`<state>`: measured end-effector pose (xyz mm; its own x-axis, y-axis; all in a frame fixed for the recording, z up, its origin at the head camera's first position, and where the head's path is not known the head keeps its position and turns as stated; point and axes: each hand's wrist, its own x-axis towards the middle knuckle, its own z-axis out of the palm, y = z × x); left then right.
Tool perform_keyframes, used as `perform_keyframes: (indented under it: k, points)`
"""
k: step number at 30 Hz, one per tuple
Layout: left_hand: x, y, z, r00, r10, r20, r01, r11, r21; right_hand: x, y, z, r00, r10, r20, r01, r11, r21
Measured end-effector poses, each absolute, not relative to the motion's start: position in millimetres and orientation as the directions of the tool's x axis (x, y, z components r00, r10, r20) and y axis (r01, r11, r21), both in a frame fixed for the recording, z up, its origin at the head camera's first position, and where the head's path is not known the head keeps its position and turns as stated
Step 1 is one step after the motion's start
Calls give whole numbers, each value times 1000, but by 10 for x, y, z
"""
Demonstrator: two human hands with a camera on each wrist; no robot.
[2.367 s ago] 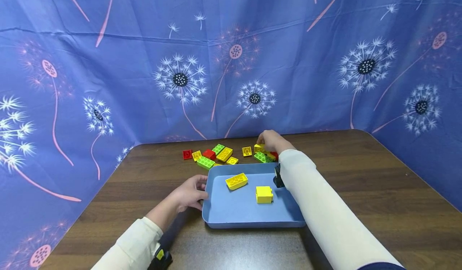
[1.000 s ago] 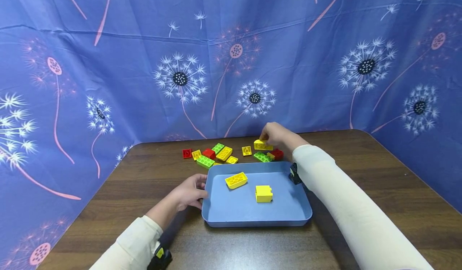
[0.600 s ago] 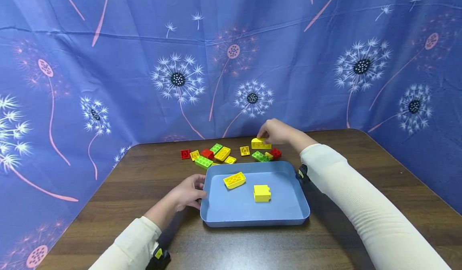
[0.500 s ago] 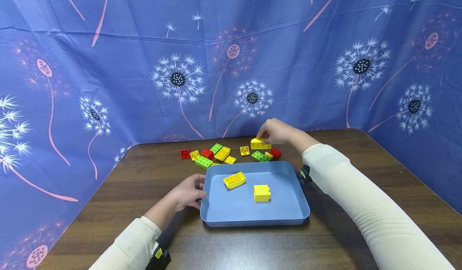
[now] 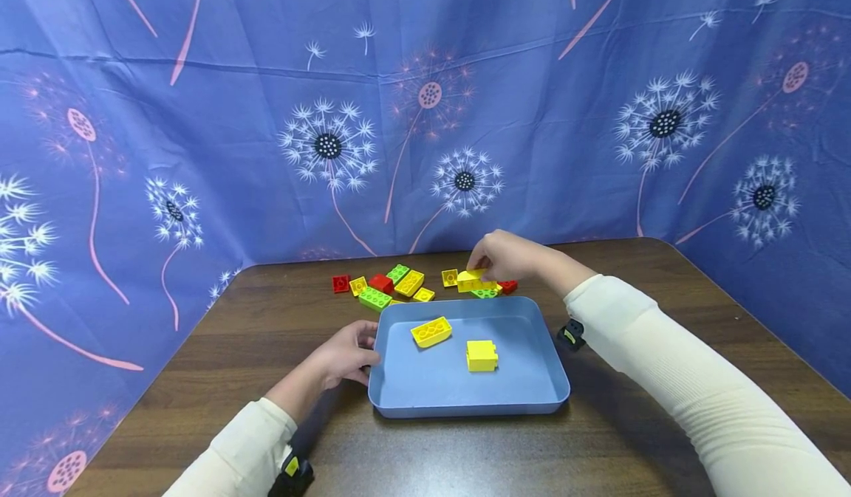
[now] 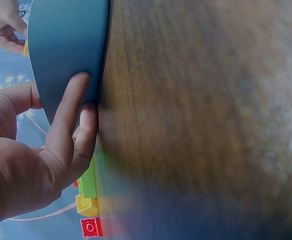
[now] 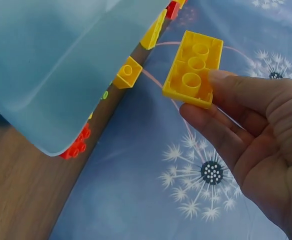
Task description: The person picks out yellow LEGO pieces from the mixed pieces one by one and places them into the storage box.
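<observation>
My right hand [image 5: 508, 255] holds a yellow toy brick [image 5: 470, 281] between thumb and fingers, above the bricks behind the tray. In the right wrist view the hollow underside of this yellow brick [image 7: 193, 70] shows, with round tubes inside. At the left side of the blue tray [image 5: 425, 401], my left hand [image 5: 346, 353] pinches the wall. The left wrist view has its fingers [image 6: 66, 120] on the outer wall and the thumb tip hidden behind the rim. Inside the tray lie a long yellow brick [image 5: 432, 332], studs hidden, and a blocky yellow brick [image 5: 482, 356].
Behind the tray, several loose bricks lie on the wooden table [image 5: 266, 334], among them a red brick [image 5: 341, 283], a green brick [image 5: 375, 299] and a small yellow brick [image 5: 449, 278]. A blue flowered cloth [image 5: 558, 150] hangs along the table's back edge.
My right hand has lifted the yellow brick off the right cluster, then brought it slightly left and nearer the tray. The left hand and tray stay in place.
</observation>
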<state>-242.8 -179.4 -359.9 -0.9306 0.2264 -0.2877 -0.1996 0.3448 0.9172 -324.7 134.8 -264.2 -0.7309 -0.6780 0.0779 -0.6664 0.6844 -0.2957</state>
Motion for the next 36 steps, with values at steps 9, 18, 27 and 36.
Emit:
perform_keyframes:
  k: [9,18,27,36]
  points:
    - [-2433,-1810,-3601,-932,232,-280,-190,344,920,-3150,1367,-2708,-680,-732,37,-712,648,-272]
    - [-2427,-1818,-3608,-931,229,-283,-196,341,919,-3127,1294,-2805,-634,-773,-34,-745,621,-243]
    - [-2415,-1817,-3611,-934,223,-279,-189,354,916,-3125,1212,-2960,-634,-761,-136,-728,647,-224]
    - [-2415,-1803,-3607,-930,238,-279,-189,340,921,-3112,1205,-3010,-652,-738,-175,-703,675,-224]
